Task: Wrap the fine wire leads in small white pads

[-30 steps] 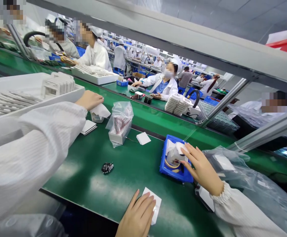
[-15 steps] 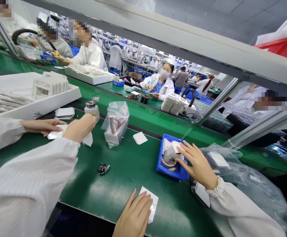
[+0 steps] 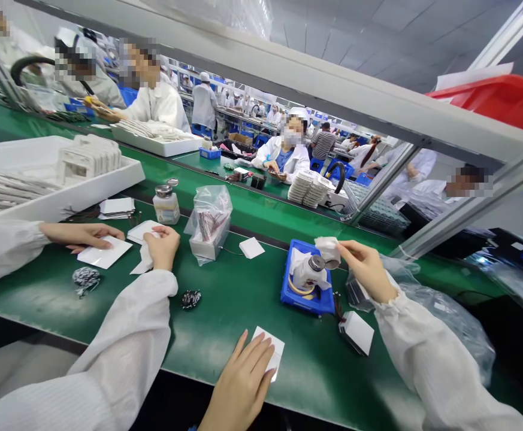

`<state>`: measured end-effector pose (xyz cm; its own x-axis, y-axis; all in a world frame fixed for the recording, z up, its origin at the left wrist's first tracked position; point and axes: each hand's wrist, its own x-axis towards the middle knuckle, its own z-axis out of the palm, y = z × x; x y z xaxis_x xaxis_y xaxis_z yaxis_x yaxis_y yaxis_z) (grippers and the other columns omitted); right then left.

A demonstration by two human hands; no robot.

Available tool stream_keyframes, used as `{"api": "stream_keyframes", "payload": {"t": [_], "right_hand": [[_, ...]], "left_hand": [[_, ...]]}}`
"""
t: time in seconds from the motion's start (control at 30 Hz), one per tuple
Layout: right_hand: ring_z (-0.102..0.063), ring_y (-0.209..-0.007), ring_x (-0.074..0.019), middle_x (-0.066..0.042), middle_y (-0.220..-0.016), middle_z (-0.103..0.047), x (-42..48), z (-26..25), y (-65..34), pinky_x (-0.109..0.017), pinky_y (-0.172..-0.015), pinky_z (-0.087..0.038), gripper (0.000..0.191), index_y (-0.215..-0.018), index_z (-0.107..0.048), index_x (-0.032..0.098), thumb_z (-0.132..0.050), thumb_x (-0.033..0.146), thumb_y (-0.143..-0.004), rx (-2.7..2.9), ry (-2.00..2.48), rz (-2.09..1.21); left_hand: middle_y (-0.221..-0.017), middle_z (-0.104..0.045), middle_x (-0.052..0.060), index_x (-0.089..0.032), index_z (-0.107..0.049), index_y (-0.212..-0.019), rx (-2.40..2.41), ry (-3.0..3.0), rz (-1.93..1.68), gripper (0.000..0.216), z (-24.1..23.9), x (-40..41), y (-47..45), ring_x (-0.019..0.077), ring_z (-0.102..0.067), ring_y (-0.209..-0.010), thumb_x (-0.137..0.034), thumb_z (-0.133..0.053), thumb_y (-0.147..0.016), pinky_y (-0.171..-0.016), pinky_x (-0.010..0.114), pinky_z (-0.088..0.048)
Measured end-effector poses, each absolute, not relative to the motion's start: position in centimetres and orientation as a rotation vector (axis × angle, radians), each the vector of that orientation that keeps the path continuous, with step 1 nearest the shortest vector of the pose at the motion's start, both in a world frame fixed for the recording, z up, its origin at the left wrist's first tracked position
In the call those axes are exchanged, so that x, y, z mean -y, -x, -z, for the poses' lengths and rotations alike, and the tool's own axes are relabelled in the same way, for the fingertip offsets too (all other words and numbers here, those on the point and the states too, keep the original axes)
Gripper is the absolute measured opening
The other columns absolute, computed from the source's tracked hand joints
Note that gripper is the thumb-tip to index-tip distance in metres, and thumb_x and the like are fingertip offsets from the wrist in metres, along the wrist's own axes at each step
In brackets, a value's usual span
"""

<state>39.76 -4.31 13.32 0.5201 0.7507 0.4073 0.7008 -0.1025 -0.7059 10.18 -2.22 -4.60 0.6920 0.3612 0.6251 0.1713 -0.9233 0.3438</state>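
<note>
Blue tray (image 3: 304,302) holds a metal-capped bottle (image 3: 311,270) (cloth around it); right hand (image 3: 366,269) pinches a white wipe (image 3: 328,246) just above. Left hand (image 3: 241,386) presses flat, fingers spread, on a white card (image 3: 275,346) by the table's near edge; bare green mat (image 3: 225,326) lies left.

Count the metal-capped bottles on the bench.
2. One bottle by the white tray; the other in the blue tray, beside the wipe in the right hand. More may be hidden.
</note>
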Motion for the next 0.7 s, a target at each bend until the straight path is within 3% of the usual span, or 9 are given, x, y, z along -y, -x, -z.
{"api": "stream_keyframes", "payload": {"t": [0.27,0.43,0.6,0.7], "right_hand": [[-0.065,-0.075,-0.0176,-0.005,-0.085,-0.073,3.9,-15.4,-35.6,-0.031,-0.072,-0.055,0.040,-0.089,-0.073,0.019,-0.074,0.055,-0.073,1.072,1.674,-0.555],[-0.063,-0.066,-0.0143,-0.002,-0.075,-0.069,3.0,-12.0,-32.3,-0.027,-0.064,-0.053,0.035,-0.088,-0.071,0.018,-0.075,0.050,-0.074,0.959,1.621,-0.941],[-0.064,-0.069,-0.0140,-0.002,-0.077,-0.069,1.1,-8.0,-29.8,-0.028,-0.068,-0.054,0.031,-0.083,-0.069,0.018,-0.076,0.046,-0.073,0.977,1.631,-1.315],[-0.065,-0.071,-0.0167,-0.004,-0.079,-0.070,0.4,-6.2,-28.5,-0.030,-0.065,-0.055,0.028,-0.084,-0.068,0.018,-0.070,0.046,-0.079,1.163,1.713,-1.121]], "left_hand": [[-0.123,-0.069,0.008,-0.015,-0.062,-0.121,-0.414,-2.689,-1.002,0.031,4.9,2.3,-9.4,0.0259,-0.057,-0.128,-0.012,-0.045,-0.096,-0.105,0.051,-0.051],[-0.131,-0.065,0.007,-0.014,-0.063,-0.121,-0.453,-2.726,-0.972,0.041,4.6,1.3,-7.1,0.0262,-0.050,-0.135,0.001,-0.038,-0.092,-0.106,0.050,-0.050],[-0.123,-0.069,0.008,-0.015,-0.061,-0.125,-0.515,-2.676,-0.956,0.037,4.5,1.0,-5.2,0.0228,-0.058,-0.125,-0.005,-0.040,-0.096,-0.107,0.049,-0.049],[-0.120,-0.071,0.007,-0.015,-0.062,-0.122,-0.559,-2.632,-0.973,0.033,4.4,1.1,-5.0,0.0220,-0.060,-0.122,-0.007,-0.042,-0.097,-0.107,0.049,-0.049]]}}
